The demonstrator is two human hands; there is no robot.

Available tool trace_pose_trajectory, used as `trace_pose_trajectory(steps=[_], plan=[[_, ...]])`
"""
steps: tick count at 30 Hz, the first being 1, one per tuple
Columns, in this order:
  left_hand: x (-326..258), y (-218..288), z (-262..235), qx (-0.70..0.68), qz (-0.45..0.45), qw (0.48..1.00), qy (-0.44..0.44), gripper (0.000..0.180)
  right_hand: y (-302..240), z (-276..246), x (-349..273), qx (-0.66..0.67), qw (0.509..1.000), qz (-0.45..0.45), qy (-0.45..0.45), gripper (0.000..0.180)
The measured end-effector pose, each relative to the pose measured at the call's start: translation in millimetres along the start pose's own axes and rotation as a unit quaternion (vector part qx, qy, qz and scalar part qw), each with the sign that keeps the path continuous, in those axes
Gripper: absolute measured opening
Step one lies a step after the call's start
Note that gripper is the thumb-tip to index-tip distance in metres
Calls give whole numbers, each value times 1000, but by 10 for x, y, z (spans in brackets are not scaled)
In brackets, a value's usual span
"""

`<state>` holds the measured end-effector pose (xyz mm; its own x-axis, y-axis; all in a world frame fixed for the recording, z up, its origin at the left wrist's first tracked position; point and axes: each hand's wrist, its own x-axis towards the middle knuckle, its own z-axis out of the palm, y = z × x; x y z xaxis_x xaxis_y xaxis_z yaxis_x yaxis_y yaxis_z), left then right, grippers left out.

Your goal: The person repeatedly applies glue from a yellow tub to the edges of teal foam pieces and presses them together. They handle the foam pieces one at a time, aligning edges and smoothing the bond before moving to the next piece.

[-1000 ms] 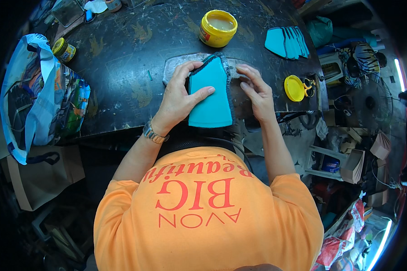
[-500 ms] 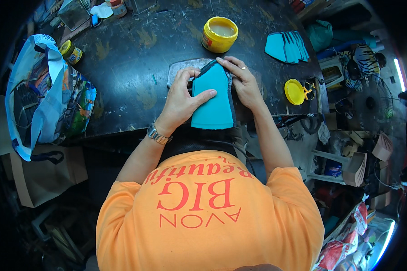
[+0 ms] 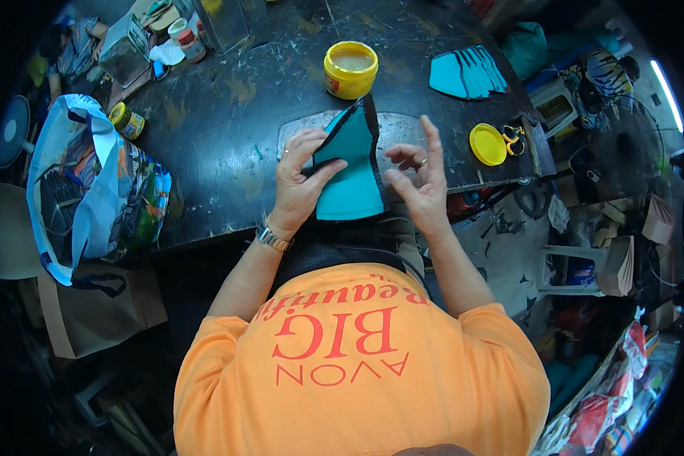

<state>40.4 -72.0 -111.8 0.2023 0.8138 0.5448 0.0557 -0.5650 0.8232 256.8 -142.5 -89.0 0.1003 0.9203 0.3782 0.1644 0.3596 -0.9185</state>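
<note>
My left hand point(image 3: 295, 190) grips a teal panel with black edges point(image 3: 353, 178) between thumb and fingers. The panel stands tilted at the table's near edge, its narrow end pointing away. Just to its right, apart from it, is my right hand point(image 3: 427, 194) with the index finger stretched up and the others partly bent; nothing shows in it. Under and behind the panel lies a flat dark slab point(image 3: 292, 131). An uncovered yellow tub point(image 3: 351, 85) of pale paste sits beyond the panel's tip.
Overlapping teal panels point(image 3: 448, 76) lie at the far right of the dark table point(image 3: 213, 175). A yellow lid point(image 3: 487, 144) and yellow-handled scissors point(image 3: 514, 139) rest near its right edge. Left are a blue bag point(image 3: 99, 167) and a small jar point(image 3: 127, 121). Another person point(image 3: 87, 38) shows far left.
My right hand has let go of the panel and moved slightly right and down. The panel, now in my left hand alone, has turned and tilted. The view has shifted somewhat.
</note>
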Motion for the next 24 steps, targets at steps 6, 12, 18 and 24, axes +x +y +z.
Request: trace_pose_trajectory(steps=[6, 12, 18, 24], plan=[[-48, -87, 20, 17, 45, 999, 21, 37, -100, 205, -86, -54, 998, -16, 4, 85], [-92, -72, 61, -22, 23, 998, 47, 37, -120, 316, -73, -56, 997, -54, 21, 81], [-73, 14, 16, -70, -80, 994, 22, 37, -177, 358, 4, 128, 991, 15, 43, 80], [-70, 90, -25, 10, -18, 999, -36, 30, -144, 73, 136, 158, 973, -11, 170, 80]])
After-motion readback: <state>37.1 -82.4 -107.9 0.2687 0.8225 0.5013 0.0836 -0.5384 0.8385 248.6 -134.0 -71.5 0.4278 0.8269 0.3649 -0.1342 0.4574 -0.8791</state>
